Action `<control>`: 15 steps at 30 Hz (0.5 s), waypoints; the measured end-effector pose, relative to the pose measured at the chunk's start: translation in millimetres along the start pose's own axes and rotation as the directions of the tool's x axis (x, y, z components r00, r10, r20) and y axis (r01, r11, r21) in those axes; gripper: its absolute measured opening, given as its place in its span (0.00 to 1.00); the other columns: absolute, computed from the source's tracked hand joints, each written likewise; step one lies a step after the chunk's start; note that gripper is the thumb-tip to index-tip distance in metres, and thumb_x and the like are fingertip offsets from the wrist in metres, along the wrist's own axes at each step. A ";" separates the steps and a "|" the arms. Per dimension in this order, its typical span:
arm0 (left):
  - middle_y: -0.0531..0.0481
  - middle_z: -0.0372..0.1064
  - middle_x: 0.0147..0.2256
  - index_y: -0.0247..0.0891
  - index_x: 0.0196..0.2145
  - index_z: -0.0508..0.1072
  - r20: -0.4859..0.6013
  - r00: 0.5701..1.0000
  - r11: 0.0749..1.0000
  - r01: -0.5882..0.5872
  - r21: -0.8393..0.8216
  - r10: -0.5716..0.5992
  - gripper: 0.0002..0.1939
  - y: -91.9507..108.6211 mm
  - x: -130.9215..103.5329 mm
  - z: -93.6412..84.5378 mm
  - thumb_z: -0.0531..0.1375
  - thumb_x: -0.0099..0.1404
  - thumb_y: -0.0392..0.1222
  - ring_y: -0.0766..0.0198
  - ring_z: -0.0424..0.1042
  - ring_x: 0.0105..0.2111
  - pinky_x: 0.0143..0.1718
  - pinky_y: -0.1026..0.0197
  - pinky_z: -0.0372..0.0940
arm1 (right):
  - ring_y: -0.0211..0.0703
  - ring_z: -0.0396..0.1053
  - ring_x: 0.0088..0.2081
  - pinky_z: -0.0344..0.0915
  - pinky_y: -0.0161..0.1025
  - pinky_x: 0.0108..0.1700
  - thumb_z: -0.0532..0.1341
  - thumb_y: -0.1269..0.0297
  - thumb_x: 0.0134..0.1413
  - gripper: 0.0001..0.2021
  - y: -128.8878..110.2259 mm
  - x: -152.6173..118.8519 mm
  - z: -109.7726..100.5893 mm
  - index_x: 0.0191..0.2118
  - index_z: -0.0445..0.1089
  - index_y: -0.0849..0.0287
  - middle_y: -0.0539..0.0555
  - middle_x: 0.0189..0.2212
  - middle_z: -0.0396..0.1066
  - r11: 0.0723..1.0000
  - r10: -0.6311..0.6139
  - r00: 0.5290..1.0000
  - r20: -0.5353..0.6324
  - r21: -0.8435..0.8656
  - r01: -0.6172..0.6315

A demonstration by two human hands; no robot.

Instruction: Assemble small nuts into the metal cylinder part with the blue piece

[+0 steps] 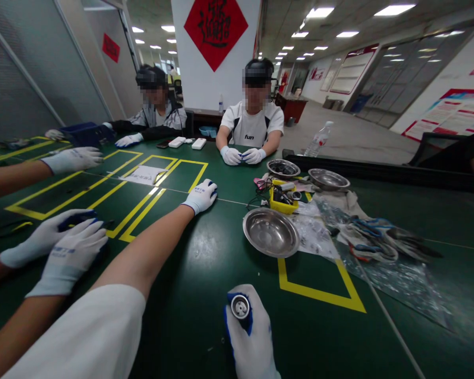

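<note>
My right hand [253,337], in a white glove with blue palm coating, is near the front edge of the view. Its thumb and fingers wrap round a round metal connector [240,307], whose open end with small holes faces up. My left hand [202,197], gloved the same way, is stretched far forward and rests on the green table. Its fingers are bent and close together; whatever may lie under them is hidden. To its right stands a shiny steel bowl [271,232], with a yellow bin [283,206] of cables and dark parts behind it.
Co-workers' gloved hands [73,252] are close on my left; two people sit opposite. Further steel bowls [329,178], work gloves [373,239] and plastic bags [403,281] lie at right. Yellow tape [324,297] marks the table. A water bottle [319,139] stands behind.
</note>
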State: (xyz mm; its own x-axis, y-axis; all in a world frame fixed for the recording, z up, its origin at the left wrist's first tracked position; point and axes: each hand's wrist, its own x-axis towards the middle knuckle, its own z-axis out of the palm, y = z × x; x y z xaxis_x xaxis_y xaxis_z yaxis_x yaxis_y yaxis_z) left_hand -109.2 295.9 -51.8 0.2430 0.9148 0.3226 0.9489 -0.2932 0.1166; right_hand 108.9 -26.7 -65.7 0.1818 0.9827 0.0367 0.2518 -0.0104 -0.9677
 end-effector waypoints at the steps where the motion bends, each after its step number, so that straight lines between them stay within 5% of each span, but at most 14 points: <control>1: 0.38 0.69 0.51 0.40 0.53 0.76 0.002 1.000 1.000 0.015 0.004 -0.015 0.17 -2.8 2.0 0.4 0.55 0.73 0.46 0.50 0.74 0.47 0.51 0.50 0.69 | 0.57 0.78 0.44 0.76 0.47 0.41 0.67 0.53 0.59 0.15 1.8 -1.9 0.8 0.49 0.75 0.51 0.56 0.43 0.79 1.000 0.019 1.000 -0.019 -0.019 -0.019; 5: 0.40 0.71 0.48 0.42 0.51 0.77 -0.003 0.997 0.997 0.078 0.021 -0.078 0.15 -17.4 7.4 0.2 0.56 0.72 0.44 0.50 0.74 0.47 0.52 0.51 0.69 | 0.59 0.79 0.44 0.76 0.49 0.41 0.67 0.55 0.58 0.16 3.8 -5.8 3.7 0.51 0.75 0.51 0.57 0.43 0.80 0.994 0.076 0.994 -0.080 -0.070 -0.082; 10: 0.37 0.71 0.49 0.41 0.49 0.78 -0.046 0.976 0.975 0.216 0.049 -0.214 0.15 -41.8 8.4 -3.4 0.55 0.72 0.44 0.47 0.73 0.49 0.52 0.49 0.69 | 0.57 0.79 0.41 0.76 0.48 0.40 0.67 0.55 0.59 0.12 7.5 -0.7 -1.8 0.47 0.76 0.51 0.56 0.40 0.80 0.999 0.009 0.999 0.039 -0.035 -0.007; 15: 0.35 0.70 0.49 0.40 0.48 0.78 -0.067 0.938 0.938 0.343 0.051 -0.340 0.15 -71.5 4.6 -13.4 0.54 0.71 0.45 0.43 0.73 0.50 0.53 0.45 0.68 | 0.57 0.78 0.41 0.76 0.46 0.38 0.68 0.55 0.57 0.13 6.9 -0.9 -7.1 0.46 0.77 0.51 0.56 0.39 0.79 0.999 0.017 0.999 0.028 -0.050 -0.016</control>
State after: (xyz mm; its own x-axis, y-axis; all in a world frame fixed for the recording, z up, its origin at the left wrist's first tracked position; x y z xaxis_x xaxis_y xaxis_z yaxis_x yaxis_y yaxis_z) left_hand -178.7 317.3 -46.0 -0.1080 0.9390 0.3264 0.9836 0.0532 0.1724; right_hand 117.2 -29.0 -70.7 0.1592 0.9872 0.0130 0.2963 -0.0353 -0.9544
